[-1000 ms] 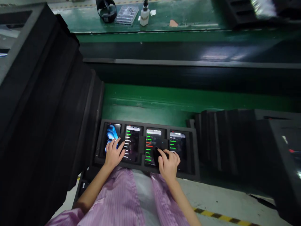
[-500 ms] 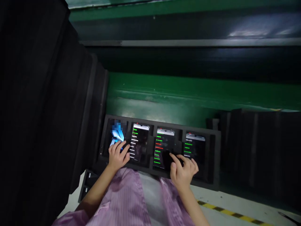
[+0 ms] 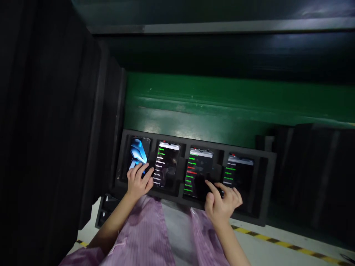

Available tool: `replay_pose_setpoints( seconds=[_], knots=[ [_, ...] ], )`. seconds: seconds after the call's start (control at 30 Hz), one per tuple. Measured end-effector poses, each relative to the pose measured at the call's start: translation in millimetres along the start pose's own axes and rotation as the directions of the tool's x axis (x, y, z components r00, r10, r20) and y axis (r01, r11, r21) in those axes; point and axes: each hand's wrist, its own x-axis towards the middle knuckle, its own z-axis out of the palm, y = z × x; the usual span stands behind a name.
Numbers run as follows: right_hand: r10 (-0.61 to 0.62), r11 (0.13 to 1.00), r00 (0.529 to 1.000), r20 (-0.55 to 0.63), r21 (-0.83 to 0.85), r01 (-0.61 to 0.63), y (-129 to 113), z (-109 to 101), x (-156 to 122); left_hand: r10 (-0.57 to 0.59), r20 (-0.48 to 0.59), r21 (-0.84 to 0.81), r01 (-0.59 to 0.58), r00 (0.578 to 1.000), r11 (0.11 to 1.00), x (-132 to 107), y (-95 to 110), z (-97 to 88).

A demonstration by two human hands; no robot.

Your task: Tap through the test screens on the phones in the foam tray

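Dim, murky scene; glowing phone screens [image 3: 167, 164] light it; soft blur; edges bowed and dark.

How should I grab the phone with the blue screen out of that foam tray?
Probably pinch the blue-screen phone by its two long edges, coming from above at the near end, where the left hand rests: it lies screen-up, sunk in the foam tray.

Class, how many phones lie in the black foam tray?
4, side by side in the tray: leftmost phone under the left hand, second phone beside it, third phone under fingers of the right hand, fourth phone at the right end. None appears hidden.
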Motion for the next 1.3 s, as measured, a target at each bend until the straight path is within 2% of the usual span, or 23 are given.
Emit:
replay_pose_setpoints(
  seconds=[0.1, 0.23, 0.5, 0.87, 1.0, 1.13, 1.3],
  knots=[
    [-0.008, 1.0, 1.0, -0.022, -0.028, 0.008, -1, 0, 1, 0.009, -0.023, -0.004, -0.009, 1.0, 1.0, 2, 1, -1.1],
    [0.052, 0.996, 0.998, -0.016, -0.068, -0.053, -1, 0, -1, 0.013, -0.066, -0.014, -0.014, 0.998, 1.0, 7, 2, -3.4],
    [0.101, 0.994, 0.995, 0.006, -0.05, -0.1, 0, 1, -5, 0.022, -0.051, 0.035, -0.02, 0.998, 0.999, 9, 3, -3.6],
    [0.02, 0.996, 0.999, -0.043, -0.082, -0.024, -4, 0, 1, 0.017, -0.058, 0.05, -0.014, 0.998, 0.999, 12, 5, -4.1],
    [-0.001, 0.996, 0.998, -0.064, -0.088, -0.004, -4, 0, 2, -0.008, -0.02, 0.089, 0.009, 1.0, 0.996, 16, 7, -4.4],
    [-0.017, 0.996, 0.997, -0.077, -0.087, 0.01, -4, 0, 3, 0.02, 0.046, 0.104, -0.025, 0.999, 0.994, 19, 9, -3.9],
    [0.019, 0.997, 0.998, -0.065, -0.068, -0.023, -5, 0, 3, 0.014, 0.126, 0.102, -0.027, 0.992, 0.994, 20, 10, -3.4]
  ],
)
